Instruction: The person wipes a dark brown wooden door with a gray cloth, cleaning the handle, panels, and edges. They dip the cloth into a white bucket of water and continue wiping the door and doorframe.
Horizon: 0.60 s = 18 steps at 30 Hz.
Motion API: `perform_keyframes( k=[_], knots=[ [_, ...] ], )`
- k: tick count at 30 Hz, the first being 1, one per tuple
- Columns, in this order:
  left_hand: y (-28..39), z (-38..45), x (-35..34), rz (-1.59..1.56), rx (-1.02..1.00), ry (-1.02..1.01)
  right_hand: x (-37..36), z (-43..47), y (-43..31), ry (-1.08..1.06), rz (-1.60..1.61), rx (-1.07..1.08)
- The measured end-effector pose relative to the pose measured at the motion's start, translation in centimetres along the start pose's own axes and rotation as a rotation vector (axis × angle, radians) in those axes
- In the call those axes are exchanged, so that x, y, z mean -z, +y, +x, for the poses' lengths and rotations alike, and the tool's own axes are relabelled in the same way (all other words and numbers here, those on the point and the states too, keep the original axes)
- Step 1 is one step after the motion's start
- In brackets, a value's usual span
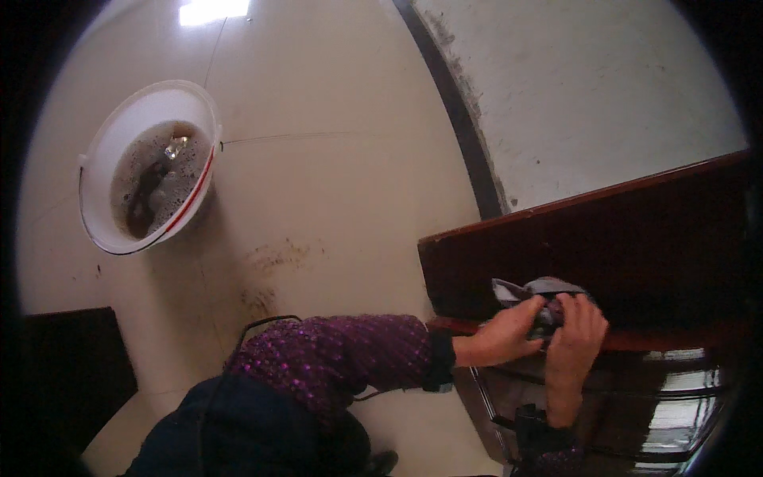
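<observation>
My left hand [501,335] and my right hand [573,337] meet at the right, both gripping a crumpled grey cloth [551,287]. A loose corner of the cloth sticks out to the left, and its lower folds are partly hidden by my fingers. Directly behind the hands is a dark brown wooden panel [632,244], part of a piece of furniture. Whether the cloth touches the wood, I cannot tell. Beneath my wrists lies a glossy dark surface [602,387] with bright reflections.
A white plastic bucket [173,98] holding murky, sudsy water [179,191] stands on the tiled floor [334,197] at upper left. Something dark lies in the water. Brown smudges [277,256] mark the tiles. A dark strip [450,107] borders a pale surface. Another dark object [77,364] is at lower left.
</observation>
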State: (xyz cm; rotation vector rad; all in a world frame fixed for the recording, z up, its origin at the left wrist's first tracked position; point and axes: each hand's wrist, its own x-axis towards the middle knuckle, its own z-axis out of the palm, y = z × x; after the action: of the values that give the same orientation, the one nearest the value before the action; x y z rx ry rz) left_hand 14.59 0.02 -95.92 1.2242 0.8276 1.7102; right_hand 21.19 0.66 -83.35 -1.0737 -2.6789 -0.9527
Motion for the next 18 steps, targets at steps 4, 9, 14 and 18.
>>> perform_keyframes(
  k=[4, 9, 14, 18],
  knots=[
    [-1.9, 0.3, 1.1, 0.037, -0.16, -0.098, -4.0, -0.4, -1.5, 0.312, -0.049, 0.014],
    [-8.1, 0.7, 3.5, -0.152, -0.11, 0.099, -11.9, -0.7, -4.4, 0.351, 0.231, -0.033],
    [-13.7, 0.7, 7.1, -0.735, 0.333, 0.458, -19.3, 3.6, -8.4, 0.309, 0.434, 0.069],
    [-21.3, -1.0, 9.0, 0.049, 0.29, 0.312, -23.2, 3.2, -12.0, 0.145, 0.573, 0.096]
  ],
)
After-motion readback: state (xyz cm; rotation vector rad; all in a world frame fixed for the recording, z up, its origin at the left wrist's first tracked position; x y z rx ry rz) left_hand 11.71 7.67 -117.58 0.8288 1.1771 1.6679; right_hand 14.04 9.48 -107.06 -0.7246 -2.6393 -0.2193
